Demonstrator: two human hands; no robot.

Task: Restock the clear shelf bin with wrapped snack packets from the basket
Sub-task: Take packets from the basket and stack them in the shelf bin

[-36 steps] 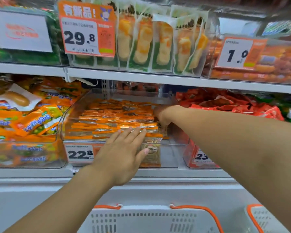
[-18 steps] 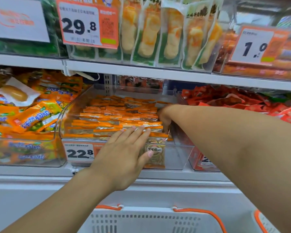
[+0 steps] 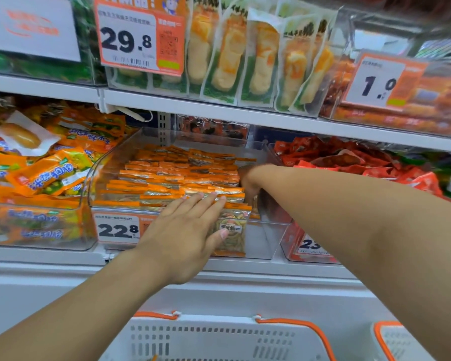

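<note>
The clear shelf bin (image 3: 267, 239) on the middle shelf holds rows of orange-edged wrapped snack packets (image 3: 172, 175). My left hand (image 3: 185, 235) lies flat over the bin's front, its straight fingers touching the front row of packets. My right hand (image 3: 248, 178) reaches into the bin's right side, its fingers pointing down among the packets and partly hidden, so any hold cannot be made out. One packet (image 3: 231, 234) stands upright against the front wall. The white basket (image 3: 219, 334) with orange handles sits below, its inside out of view.
A bin of orange and green packets (image 3: 37, 178) stands to the left and one of red packets (image 3: 349, 162) to the right. The upper shelf (image 3: 219, 110) overhangs with price tags 29.8 and 1.0. A second basket corner (image 3: 393, 340) shows at lower right.
The view has drawn closer to the shelf. My left hand stays flat on the bin's front. My right hand stays in the bin's right side, a little deeper among the packets.
</note>
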